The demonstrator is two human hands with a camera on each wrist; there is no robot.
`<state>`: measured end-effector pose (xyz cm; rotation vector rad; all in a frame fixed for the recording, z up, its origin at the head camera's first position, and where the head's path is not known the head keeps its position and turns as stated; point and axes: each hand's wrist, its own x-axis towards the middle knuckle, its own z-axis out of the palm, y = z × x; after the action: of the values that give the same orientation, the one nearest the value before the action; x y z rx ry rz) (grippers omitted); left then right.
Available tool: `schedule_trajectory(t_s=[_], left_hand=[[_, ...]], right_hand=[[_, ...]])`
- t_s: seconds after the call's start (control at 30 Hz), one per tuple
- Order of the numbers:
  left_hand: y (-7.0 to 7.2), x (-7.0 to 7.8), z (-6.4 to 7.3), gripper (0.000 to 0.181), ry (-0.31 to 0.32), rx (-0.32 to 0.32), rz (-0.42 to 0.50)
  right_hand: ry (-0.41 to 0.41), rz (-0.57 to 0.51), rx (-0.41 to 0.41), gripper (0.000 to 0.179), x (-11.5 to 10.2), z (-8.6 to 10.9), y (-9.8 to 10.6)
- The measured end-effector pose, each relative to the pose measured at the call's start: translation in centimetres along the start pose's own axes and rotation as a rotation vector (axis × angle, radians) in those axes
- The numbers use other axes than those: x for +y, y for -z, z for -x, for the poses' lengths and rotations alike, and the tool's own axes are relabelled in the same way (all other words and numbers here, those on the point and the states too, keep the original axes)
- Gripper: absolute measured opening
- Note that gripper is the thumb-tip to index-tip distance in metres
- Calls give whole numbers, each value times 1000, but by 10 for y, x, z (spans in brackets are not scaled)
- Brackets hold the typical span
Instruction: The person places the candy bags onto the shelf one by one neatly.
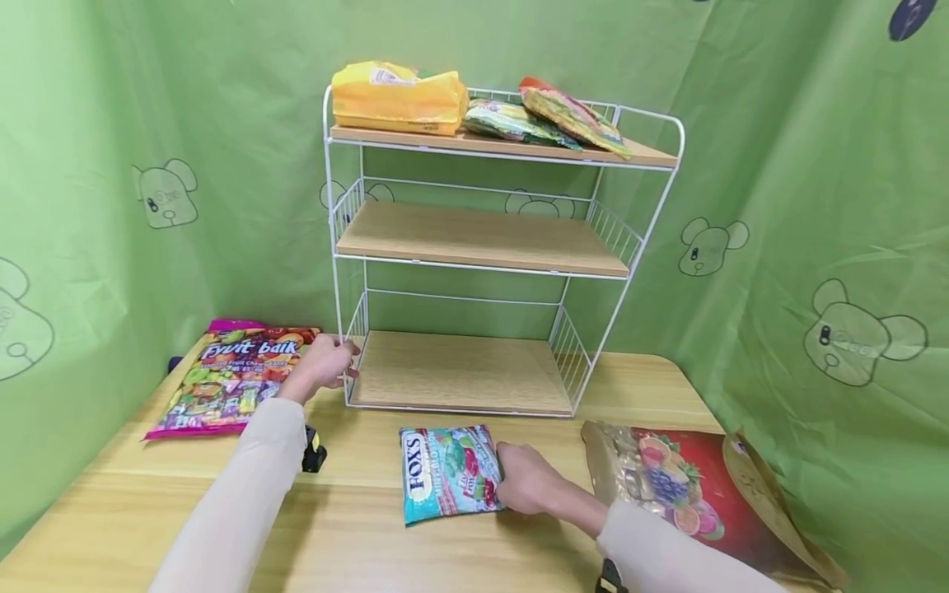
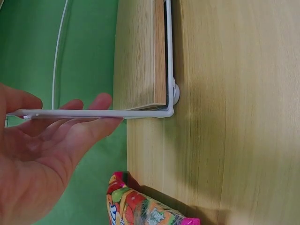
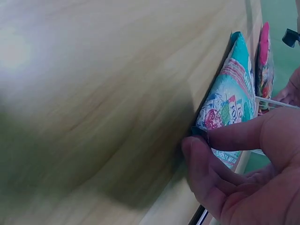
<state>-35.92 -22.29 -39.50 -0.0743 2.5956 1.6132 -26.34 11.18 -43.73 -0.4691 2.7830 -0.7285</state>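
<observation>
A teal FOX'S candy bag lies on the table in front of the rack. My right hand pinches its right edge; in the right wrist view thumb and finger close on a corner of the candy bag. My left hand holds the lower left front post of the white wire rack. Seen in the left wrist view, the fingers of my left hand lie around the post. Just left of that hand lies a large Fruit baik candy bag with pink edges.
The rack's top shelf bears a yellow package and green and yellow snack packets. A red and gold fruit-printed bag lies at the table's right. Green cloth hangs behind and at both sides.
</observation>
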Motion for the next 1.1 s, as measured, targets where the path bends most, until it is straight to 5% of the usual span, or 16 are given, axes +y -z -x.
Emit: schedule_trajectory(t_s=[0.3,0.4,0.6,0.8,1.1], left_hand=[[0,-1,-1,46,11,6,-2],[0,-1,-1,46,7,4,-1],[0,1,-1,45,4,6,-6],[1,0,-1,45,2,13,-6],[0,1,0,44,4,15,0]], right_hand=[[-29,-6,-70,39,4,0,7],[-47,73,-90,46,0,-2,16],[-7,131,-15,79,-12,-13,26],[73,110,31,77,-26,-28,22],[50,139,-92,88,-38,-49,11]])
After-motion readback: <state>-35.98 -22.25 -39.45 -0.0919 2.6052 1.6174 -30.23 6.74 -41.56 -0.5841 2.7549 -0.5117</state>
